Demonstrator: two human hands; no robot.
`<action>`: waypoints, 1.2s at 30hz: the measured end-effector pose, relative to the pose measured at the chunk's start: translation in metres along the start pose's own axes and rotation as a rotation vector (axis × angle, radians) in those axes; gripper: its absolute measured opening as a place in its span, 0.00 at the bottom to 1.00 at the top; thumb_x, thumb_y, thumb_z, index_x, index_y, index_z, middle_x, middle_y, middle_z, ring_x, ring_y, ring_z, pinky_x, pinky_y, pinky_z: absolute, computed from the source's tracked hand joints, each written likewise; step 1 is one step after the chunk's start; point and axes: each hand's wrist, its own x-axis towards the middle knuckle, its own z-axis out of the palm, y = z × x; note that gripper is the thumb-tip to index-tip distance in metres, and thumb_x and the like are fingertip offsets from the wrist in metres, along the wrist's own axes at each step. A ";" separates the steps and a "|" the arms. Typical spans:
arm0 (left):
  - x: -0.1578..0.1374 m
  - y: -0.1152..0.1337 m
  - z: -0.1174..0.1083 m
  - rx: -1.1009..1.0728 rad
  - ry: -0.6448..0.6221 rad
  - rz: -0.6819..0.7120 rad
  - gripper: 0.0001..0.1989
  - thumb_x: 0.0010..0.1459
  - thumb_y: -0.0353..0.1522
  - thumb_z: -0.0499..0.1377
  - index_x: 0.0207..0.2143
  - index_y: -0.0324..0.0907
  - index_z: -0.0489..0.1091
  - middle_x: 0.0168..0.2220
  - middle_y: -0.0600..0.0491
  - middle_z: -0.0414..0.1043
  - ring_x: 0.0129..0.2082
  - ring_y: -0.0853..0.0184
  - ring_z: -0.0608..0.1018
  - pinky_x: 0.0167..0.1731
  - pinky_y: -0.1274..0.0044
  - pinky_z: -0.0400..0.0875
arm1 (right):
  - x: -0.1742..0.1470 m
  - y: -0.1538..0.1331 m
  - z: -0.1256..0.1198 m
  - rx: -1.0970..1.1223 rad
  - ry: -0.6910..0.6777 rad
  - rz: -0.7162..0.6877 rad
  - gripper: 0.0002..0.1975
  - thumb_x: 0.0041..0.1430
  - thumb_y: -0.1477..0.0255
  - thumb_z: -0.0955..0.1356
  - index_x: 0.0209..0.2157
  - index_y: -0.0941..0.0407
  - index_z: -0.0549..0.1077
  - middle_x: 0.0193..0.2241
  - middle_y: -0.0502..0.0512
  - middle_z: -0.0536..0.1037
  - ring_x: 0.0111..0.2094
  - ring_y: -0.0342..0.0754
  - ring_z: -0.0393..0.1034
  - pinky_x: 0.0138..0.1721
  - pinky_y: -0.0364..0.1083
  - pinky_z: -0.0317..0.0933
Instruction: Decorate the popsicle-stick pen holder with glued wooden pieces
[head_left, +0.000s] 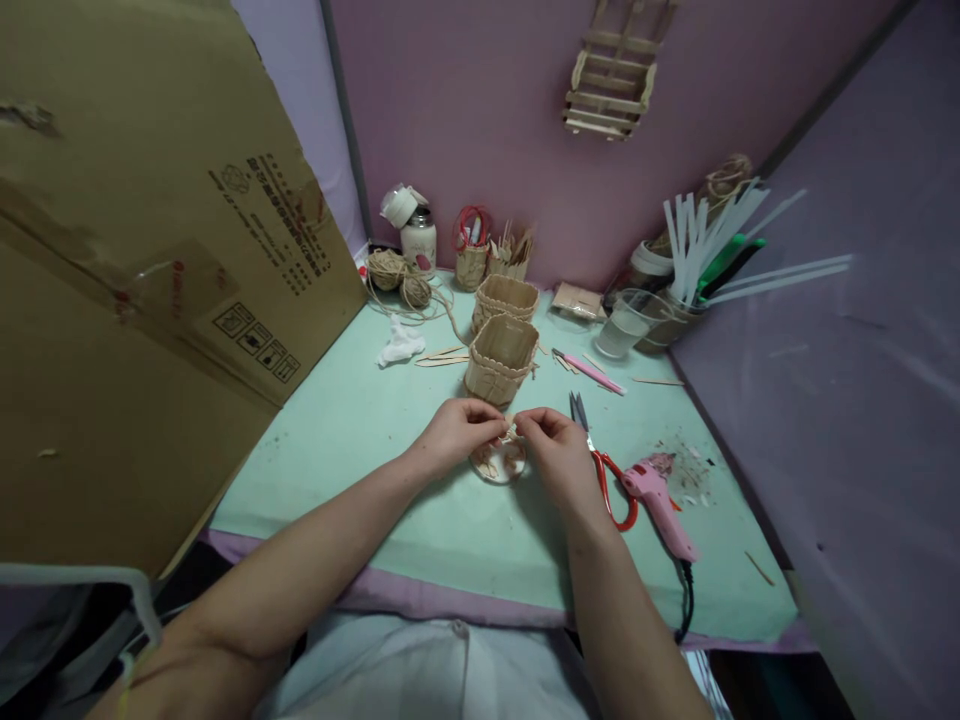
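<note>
Far left of the left hand: cardboard box (187, 330) with a logo-like mark, a block of Chinese characters and four framed handling icons, text too small to read; red tape print also illegible. Left hand (463, 432) pinches a small pale piece (511, 431) between thumb and index, above the far edge of a round white dish (496, 480); slatted basket (486, 384) just beyond. Right hand (556, 445) looks to pinch the piece's other side, fingertips nearly meeting. Best done with a light pinch, wrists braced on the table (337, 450), dish not nudged. Right of the right hand: scissors (602, 470), blades pointing away, then pink glue gun (661, 505), no readable brand on either. Treat the gun as hot; keep right forearm off its cord (686, 600).
</note>
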 end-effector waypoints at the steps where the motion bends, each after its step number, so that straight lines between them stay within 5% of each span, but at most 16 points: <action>1: 0.000 0.000 0.000 0.003 -0.004 0.000 0.09 0.43 0.34 0.66 0.26 0.36 0.75 0.21 0.52 0.73 0.22 0.72 0.72 0.25 0.80 0.65 | 0.000 0.000 0.000 -0.002 -0.002 0.001 0.11 0.47 0.63 0.71 0.26 0.57 0.75 0.23 0.50 0.75 0.26 0.44 0.66 0.29 0.43 0.58; 25: -0.002 0.000 0.000 0.212 0.010 0.119 0.08 0.46 0.34 0.61 0.24 0.36 0.74 0.22 0.52 0.73 0.23 0.70 0.72 0.24 0.80 0.64 | -0.003 0.000 0.003 -0.073 -0.007 -0.051 0.10 0.51 0.65 0.69 0.25 0.57 0.72 0.21 0.48 0.71 0.24 0.43 0.62 0.27 0.43 0.56; 36: -0.001 0.003 -0.001 0.177 0.025 0.045 0.08 0.46 0.33 0.63 0.27 0.36 0.77 0.22 0.51 0.75 0.22 0.70 0.74 0.25 0.79 0.66 | -0.003 0.002 0.001 -0.052 0.000 -0.039 0.11 0.50 0.63 0.70 0.26 0.58 0.74 0.23 0.50 0.73 0.25 0.44 0.64 0.28 0.43 0.58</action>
